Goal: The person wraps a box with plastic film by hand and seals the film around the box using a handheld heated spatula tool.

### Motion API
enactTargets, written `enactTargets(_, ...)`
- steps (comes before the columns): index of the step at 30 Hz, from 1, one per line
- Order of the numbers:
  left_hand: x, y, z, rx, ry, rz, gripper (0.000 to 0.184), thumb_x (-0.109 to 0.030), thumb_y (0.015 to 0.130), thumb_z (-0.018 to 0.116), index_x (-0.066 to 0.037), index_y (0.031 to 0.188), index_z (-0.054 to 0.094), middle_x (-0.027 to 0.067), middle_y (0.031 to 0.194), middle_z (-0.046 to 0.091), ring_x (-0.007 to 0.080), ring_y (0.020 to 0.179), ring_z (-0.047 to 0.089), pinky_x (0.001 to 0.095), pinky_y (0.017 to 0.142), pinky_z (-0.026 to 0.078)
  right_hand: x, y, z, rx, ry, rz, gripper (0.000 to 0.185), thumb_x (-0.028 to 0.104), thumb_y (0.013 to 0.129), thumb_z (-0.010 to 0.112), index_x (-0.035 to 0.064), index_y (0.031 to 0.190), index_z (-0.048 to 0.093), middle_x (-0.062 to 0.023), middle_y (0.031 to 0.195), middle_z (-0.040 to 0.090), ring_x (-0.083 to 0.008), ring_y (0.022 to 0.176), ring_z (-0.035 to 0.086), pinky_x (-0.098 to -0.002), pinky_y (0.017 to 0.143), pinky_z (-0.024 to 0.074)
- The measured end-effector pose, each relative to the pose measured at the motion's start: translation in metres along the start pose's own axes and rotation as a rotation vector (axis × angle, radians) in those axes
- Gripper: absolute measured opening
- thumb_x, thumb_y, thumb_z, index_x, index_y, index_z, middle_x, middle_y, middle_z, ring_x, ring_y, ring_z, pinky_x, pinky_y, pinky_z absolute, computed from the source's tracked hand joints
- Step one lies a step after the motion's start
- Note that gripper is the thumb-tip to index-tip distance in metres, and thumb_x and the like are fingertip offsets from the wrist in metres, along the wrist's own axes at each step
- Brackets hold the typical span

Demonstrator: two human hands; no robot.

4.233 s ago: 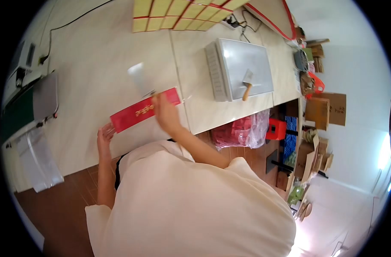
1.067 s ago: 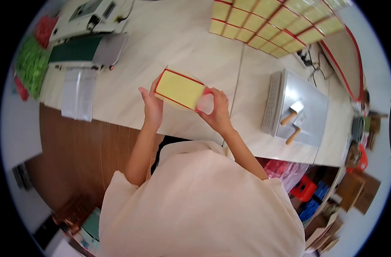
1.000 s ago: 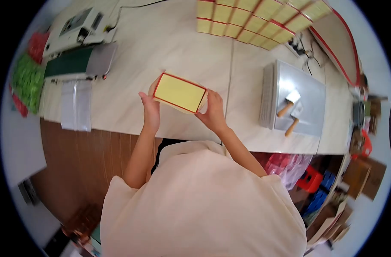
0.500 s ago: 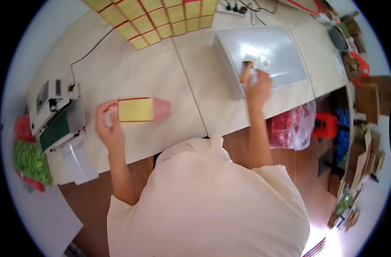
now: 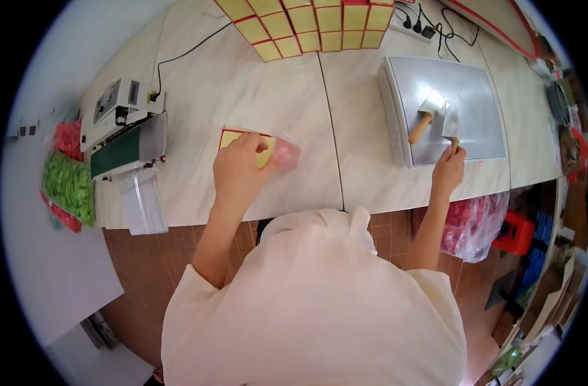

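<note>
A yellow box with red edges (image 5: 229, 137) lies on the table, loose clear pinkish wrap (image 5: 285, 156) sticking out at its right end. My left hand (image 5: 239, 164) is over the box, fingers curled in; what they pinch, if anything, is hidden. On a flat metal-topped plate (image 5: 480, 96) to the right lie two scrapers with metal blades and wooden handles. My right hand (image 5: 450, 168) is closed around the handle end of the right scraper (image 5: 451, 120), its blade flat on the plate. The left scraper (image 5: 421, 127) lies beside it, untouched.
Stacked yellow boxes (image 5: 320, 29) stand at the back. A machine with a green belt (image 5: 123, 145) is at the left, plastic sheets (image 5: 144, 202) in front of it. A power strip (image 5: 410, 29) with black cables lies behind the plate. A pink-filled bag (image 5: 474, 225) sits below the table edge.
My left hand has moved from the box's left end to over its top. My right hand has come down on the plate to the right scraper's handle; the view has shifted.
</note>
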State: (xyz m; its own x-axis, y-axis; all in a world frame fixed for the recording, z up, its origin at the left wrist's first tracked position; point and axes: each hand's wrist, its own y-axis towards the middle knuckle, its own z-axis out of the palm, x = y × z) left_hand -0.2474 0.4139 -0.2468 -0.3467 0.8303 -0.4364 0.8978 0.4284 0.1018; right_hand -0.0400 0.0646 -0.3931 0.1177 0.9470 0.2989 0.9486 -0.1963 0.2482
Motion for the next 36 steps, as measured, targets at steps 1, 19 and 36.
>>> enactTargets(1, 0.000, 0.000, 0.002, -0.004, 0.052, 0.029, 0.022, -0.026, 0.088, 0.068, -0.005, 0.084, 0.060, 0.0064, 0.082, 0.066, 0.0233, 0.075, 0.065, 0.0345, 0.066, 0.048, 0.006, -0.006, -0.011, -0.032, 0.158, -0.039, 0.028, 0.028, 0.096, 0.055, 0.0019, 0.106, 0.056, -0.0174, 0.087, 0.067, -0.0383, 0.081, 0.064, -0.0470, 0.069, 0.0500)
enactTargets(19, 0.044, 0.002, 0.007, -0.031, 0.097, 0.062, 0.013, -0.014, 0.084, 0.068, -0.005, 0.083, 0.060, 0.0064, 0.102, 0.061, 0.0272, 0.091, 0.059, 0.0399, 0.075, 0.045, 0.143, -0.071, -0.112, 0.704, 0.678, -0.992, 0.019, 0.005, 0.084, 0.069, 0.0005, 0.100, 0.061, -0.0117, 0.081, 0.062, -0.0319, 0.071, 0.057, -0.0392, 0.065, 0.0444)
enactTargets(36, 0.059, -0.007, -0.029, 0.101, -0.142, 0.338, 0.015, -0.015, 0.080, 0.073, -0.010, 0.092, 0.064, 0.0044, 0.104, 0.061, 0.0260, 0.099, 0.058, 0.0389, 0.090, 0.042, 0.186, -0.099, -0.111, 0.629, 0.626, -1.105, 0.012, 0.011, 0.085, 0.068, 0.0063, 0.093, 0.061, -0.0055, 0.071, 0.057, -0.0252, 0.062, 0.055, -0.0366, 0.057, 0.0425)
